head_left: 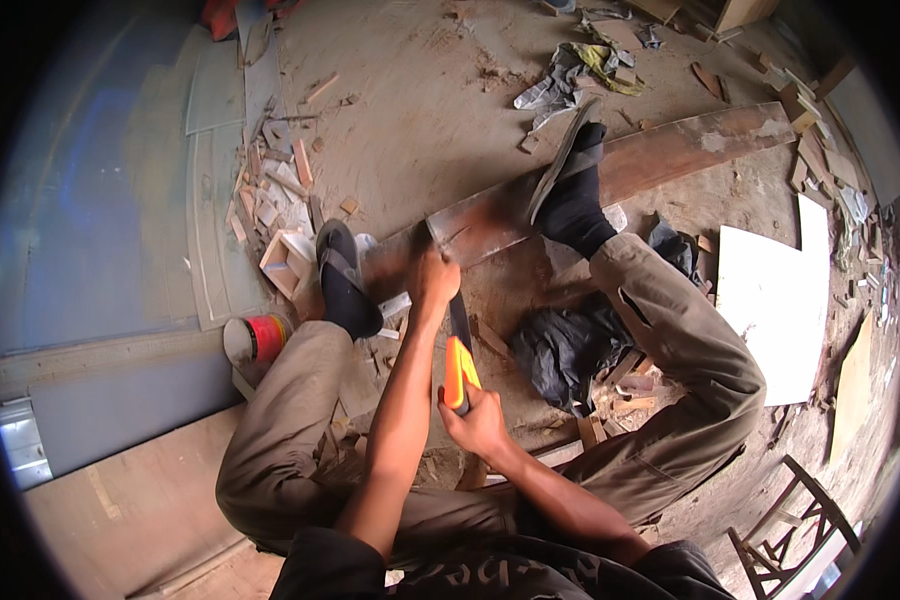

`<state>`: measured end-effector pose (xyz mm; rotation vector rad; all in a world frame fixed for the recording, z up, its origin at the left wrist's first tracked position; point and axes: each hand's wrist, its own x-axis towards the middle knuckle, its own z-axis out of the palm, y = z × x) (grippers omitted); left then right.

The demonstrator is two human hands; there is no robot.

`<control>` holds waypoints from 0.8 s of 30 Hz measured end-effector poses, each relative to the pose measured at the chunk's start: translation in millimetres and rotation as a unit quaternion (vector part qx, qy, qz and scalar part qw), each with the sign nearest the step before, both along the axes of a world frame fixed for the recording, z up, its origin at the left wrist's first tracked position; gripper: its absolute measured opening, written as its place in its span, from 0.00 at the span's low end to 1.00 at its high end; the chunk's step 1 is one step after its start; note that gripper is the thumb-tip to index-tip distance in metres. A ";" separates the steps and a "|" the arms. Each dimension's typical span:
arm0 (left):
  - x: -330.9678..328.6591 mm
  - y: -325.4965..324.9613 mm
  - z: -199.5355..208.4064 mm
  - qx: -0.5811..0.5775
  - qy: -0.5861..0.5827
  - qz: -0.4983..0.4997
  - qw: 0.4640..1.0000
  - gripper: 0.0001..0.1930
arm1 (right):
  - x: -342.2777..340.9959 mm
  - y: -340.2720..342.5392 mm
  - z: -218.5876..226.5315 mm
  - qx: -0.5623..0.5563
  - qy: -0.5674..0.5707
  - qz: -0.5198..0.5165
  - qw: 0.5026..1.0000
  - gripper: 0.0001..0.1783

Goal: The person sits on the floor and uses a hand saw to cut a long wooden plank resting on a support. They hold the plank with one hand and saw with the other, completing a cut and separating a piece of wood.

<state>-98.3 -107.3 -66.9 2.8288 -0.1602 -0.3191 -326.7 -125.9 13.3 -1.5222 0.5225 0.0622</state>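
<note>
In my right hand (477,424) is a handsaw (459,365) with an orange and black handle. Its dark blade points away from me and ends close to my left hand (434,279). That hand is closed at the near edge of a long reddish-brown wooden plank (690,152), its fingertips partly hidden. The plank slants from the middle up to the far right, with a step or seam in its surface just beyond my left hand. My right sandalled foot (574,185) presses on the plank; my left foot (342,275) rests by its left end.
Wood offcuts (278,185) and a small wooden box (288,262) lie left, near a red-labelled tin (257,338). A black plastic bag (570,350) sits between my legs. A white sheet (770,310) and a dark wooden frame (795,530) are right. A blue-grey panel (100,200) covers the left.
</note>
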 end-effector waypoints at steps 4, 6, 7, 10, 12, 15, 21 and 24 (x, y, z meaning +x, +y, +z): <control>3.4 7.9 -4.4 0.009 0.048 0.011 0.999 0.23 | 6.3 -2.6 12.2 0.028 0.015 0.011 0.999 0.12; 3.2 15.8 0.0 0.014 0.063 0.008 0.998 0.23 | -1.8 4.0 -5.0 -0.057 -0.024 0.057 0.996 0.15; 2.4 23.7 -1.4 0.019 0.056 0.004 0.998 0.23 | -6.9 5.6 -5.2 -0.068 -0.025 0.065 0.995 0.17; -2.6 31.5 -7.0 0.003 0.047 0.004 0.999 0.27 | -15.5 -1.3 -6.9 -0.124 -0.041 0.059 0.990 0.22; 0.5 25.8 -16.8 -0.050 0.014 0.048 0.998 0.30 | -17.5 -9.6 -5.7 -0.108 -0.023 0.031 0.993 0.22; 12.7 23.5 -25.1 -0.131 -0.024 0.110 0.985 0.32 | -13.5 -21.4 14.3 -0.077 -0.056 -0.019 0.995 0.17; 51.8 80.2 -45.9 -0.065 -0.083 0.009 0.994 0.20 | -12.5 -20.6 36.1 -0.098 -0.044 -0.004 0.994 0.18; 46.2 59.4 -37.8 0.089 -0.041 -0.068 0.993 0.39 | -11.5 -28.0 44.1 -0.144 -0.034 -0.021 0.989 0.19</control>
